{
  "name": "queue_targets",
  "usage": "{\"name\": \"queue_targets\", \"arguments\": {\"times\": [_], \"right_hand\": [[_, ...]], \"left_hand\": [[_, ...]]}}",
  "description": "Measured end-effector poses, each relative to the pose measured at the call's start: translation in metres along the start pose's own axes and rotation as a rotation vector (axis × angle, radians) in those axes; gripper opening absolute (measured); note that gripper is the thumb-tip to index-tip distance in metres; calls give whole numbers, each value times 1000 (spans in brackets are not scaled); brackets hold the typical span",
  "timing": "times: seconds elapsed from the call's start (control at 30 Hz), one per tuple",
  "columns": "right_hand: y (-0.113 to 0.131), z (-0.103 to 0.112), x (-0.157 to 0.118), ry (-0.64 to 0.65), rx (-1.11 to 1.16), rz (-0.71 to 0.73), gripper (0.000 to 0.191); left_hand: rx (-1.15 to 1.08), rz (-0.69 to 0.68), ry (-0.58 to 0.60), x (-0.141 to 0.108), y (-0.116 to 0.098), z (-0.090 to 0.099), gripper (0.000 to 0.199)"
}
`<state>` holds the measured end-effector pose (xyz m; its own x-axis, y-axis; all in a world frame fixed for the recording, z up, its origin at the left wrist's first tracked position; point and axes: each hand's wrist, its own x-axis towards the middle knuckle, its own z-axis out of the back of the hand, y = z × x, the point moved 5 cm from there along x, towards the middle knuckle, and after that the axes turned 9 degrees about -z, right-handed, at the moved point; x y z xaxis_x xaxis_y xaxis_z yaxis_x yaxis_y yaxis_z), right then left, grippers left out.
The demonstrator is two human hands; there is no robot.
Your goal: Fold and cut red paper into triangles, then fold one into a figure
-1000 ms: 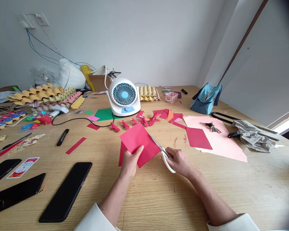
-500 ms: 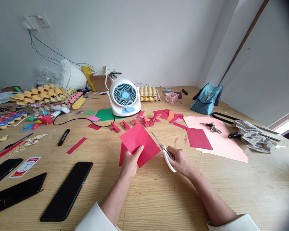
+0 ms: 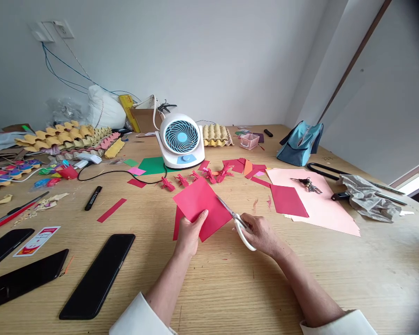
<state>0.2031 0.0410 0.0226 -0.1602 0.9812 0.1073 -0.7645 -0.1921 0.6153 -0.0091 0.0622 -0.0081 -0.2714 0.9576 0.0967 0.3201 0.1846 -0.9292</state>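
Note:
My left hand (image 3: 190, 235) pinches a sheet of red paper (image 3: 204, 202), thumb on top and fingers hidden beneath. The paper is tilted like a diamond above the table, and a second red flap shows at its left edge. In my right hand (image 3: 260, 232) are white-handled scissors (image 3: 243, 235), the fingers wrapped round the loops. Their blades lie along the paper's upper right edge, close to its right corner; whether they have cut into it I cannot tell. Just beyond the paper stands a row of several small folded red paper pieces (image 3: 209, 175).
Behind the row stands a white fan (image 3: 181, 139). Black phones (image 3: 98, 277), a marker (image 3: 93, 198) and a red strip (image 3: 111, 210) lie at left. To the right are a red sheet (image 3: 289, 201), pink paper (image 3: 330, 211) with keys (image 3: 310, 186), and a blue bag (image 3: 300, 144).
The scissors' blades have moved slightly left and closer together, onto the edge of the red paper. My left hand and the paper have hardly moved.

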Motion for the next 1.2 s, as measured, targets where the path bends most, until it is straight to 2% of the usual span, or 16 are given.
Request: {"name": "queue_targets", "arguments": {"times": [0.23, 0.47, 0.63, 0.77, 0.93, 1.2], "right_hand": [[-3, -1, 0, -24, -10, -14, 39], [-7, 0, 3, -60, -25, -68, 38], [-26, 4, 8, -165, -153, -228, 28], [-41, 9, 12, -203, -331, -284, 21], [-55, 18, 13, -237, -485, -367, 27], [-77, 35, 13, -267, -580, -481, 31]], "left_hand": [[-16, 36, -11, -1, 0, -2, 37], [-98, 89, -47, -3, -2, -4, 45], [-97, 107, -40, -5, -6, -6, 43], [-78, 123, -40, -4, -6, -6, 42], [-28, 147, -45, -3, -2, -2, 43], [59, 242, -106, -4, 0, 4, 45]]}}
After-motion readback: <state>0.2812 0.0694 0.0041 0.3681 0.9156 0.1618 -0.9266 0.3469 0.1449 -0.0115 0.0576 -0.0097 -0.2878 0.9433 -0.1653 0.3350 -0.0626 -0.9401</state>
